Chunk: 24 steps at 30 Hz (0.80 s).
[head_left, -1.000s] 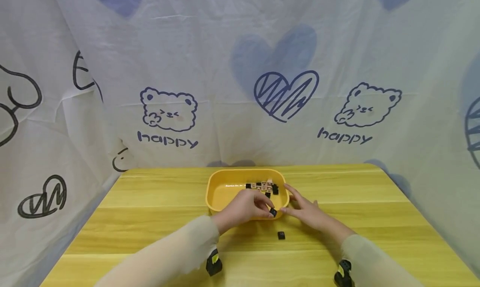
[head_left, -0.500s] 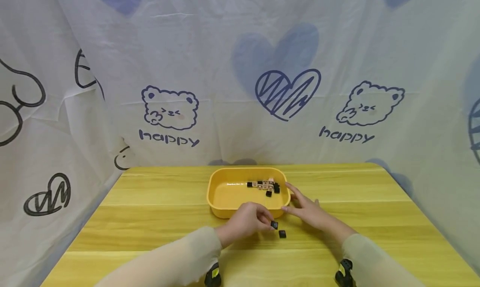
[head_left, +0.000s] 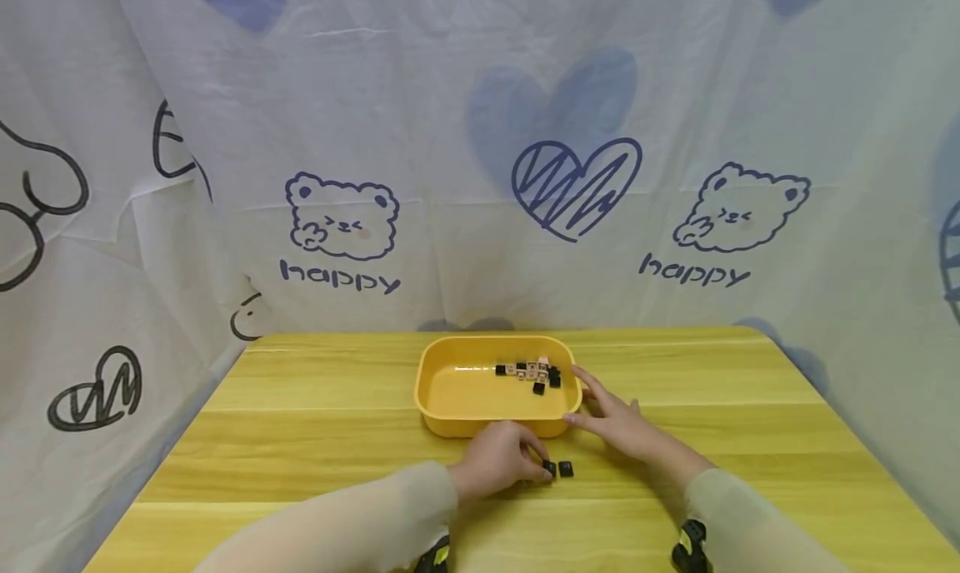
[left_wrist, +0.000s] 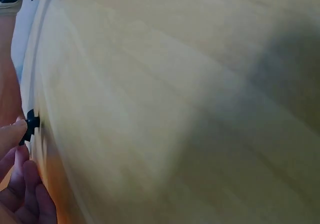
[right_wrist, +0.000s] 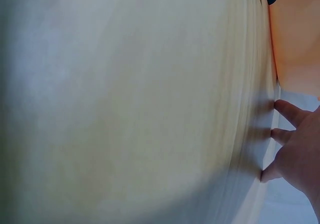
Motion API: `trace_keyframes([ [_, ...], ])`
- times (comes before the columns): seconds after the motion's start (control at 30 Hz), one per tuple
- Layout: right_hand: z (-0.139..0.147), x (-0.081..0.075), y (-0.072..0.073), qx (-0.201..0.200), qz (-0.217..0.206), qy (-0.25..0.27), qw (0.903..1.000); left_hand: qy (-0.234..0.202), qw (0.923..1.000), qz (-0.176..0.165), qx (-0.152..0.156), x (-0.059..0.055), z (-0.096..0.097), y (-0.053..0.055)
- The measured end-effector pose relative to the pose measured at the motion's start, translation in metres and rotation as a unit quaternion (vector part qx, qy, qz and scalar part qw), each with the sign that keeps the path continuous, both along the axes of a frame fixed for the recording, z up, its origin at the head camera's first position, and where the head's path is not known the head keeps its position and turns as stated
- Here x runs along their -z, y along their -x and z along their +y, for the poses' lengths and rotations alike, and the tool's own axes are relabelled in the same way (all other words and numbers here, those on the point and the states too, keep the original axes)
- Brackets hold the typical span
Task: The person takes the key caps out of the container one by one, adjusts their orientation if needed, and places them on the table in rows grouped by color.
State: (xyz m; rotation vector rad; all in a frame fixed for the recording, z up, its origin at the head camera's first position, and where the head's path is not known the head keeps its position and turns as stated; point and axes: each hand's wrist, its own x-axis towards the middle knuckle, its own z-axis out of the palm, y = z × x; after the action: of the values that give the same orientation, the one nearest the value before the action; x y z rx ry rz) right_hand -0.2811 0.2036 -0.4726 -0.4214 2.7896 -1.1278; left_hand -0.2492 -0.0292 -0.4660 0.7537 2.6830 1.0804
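Note:
My left hand pinches a small black keycap between thumb and fingertips, down at the table just in front of the yellow tray. Close to its right lies a second black keycap. In the left wrist view, the pinched keycap shows at the far left edge. My right hand has its fingers spread, touching the tray's right end. The right wrist view shows that hand with fingertips by the table, beside the orange-looking tray wall.
Several pale pink keycaps and black keycaps lie in the right part of the tray. The wooden table ends at a printed cloth behind it. Each wrist wears a black camera.
My left hand has moved from the tray's front rim toward me, bringing the black keycap down beside the one on the table. The right hand stays at the tray.

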Motion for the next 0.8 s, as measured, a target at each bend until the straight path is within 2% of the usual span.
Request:
trace_keyframes([
  [0.37,-0.0005,-0.0006,-0.0009,-0.008,0.007,-0.005,0.9999,0.034,0.9986,0.021,-0.034,0.0058,0.0013,-0.0013],
  [0.8,0.0009,-0.0011,-0.0005,-0.01,0.014,-0.002,0.9998,0.059,0.9974,0.032,-0.028,0.0055,0.001,-0.0003],
])
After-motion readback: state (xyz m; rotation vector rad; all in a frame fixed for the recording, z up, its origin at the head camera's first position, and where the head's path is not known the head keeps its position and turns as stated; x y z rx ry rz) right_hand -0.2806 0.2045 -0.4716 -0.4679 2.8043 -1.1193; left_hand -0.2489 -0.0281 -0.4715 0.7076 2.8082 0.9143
